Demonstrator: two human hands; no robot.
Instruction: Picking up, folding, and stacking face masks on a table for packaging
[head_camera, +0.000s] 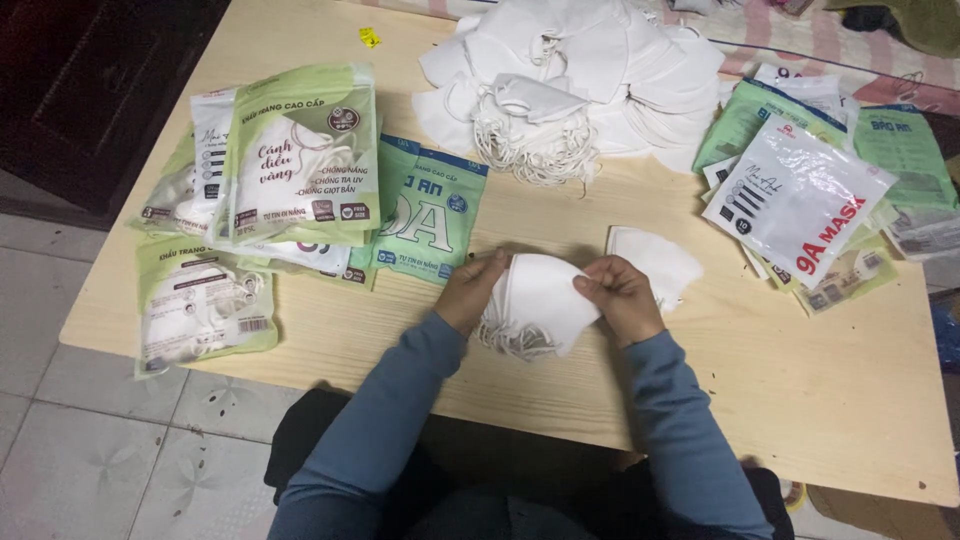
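A small stack of folded white face masks (540, 300) is held above the wooden table (800, 400), near its front edge. My left hand (470, 290) grips the stack's left side and my right hand (620, 295) grips its right side. Elastic ear loops hang from the stack's lower left. Another white mask (660, 258) lies flat on the table just behind my right hand. Both arms wear blue-grey sleeves.
A big heap of loose white masks (590, 70) sits at the table's back centre. Green and white filled mask packets (300, 160) lie at the left. Empty flat packets (800, 195) are piled at the right. A tiled floor lies at the left.
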